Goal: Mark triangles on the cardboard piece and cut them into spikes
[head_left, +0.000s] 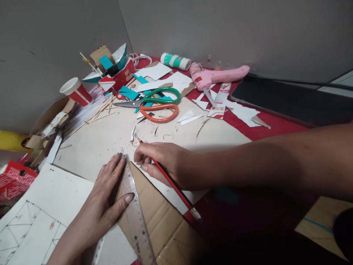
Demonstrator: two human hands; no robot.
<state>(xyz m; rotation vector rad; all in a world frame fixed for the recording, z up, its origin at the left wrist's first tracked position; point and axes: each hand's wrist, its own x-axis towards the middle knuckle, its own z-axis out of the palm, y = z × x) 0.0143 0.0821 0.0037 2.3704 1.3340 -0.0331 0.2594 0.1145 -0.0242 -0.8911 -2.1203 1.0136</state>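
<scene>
Looks like ruling step: left hand (106,195) presses ruler (138,221) onto cardboard (154,195), fingers spread, right hand (168,160) grips pencil (173,183) with tip beyond cardboard; next move calls for tip at ruler edge.

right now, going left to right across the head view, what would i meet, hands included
By their middles: red-and-white paper cup → left hand → clear ruler → right hand holding a red pencil → pink glue gun → flat black object.
</scene>
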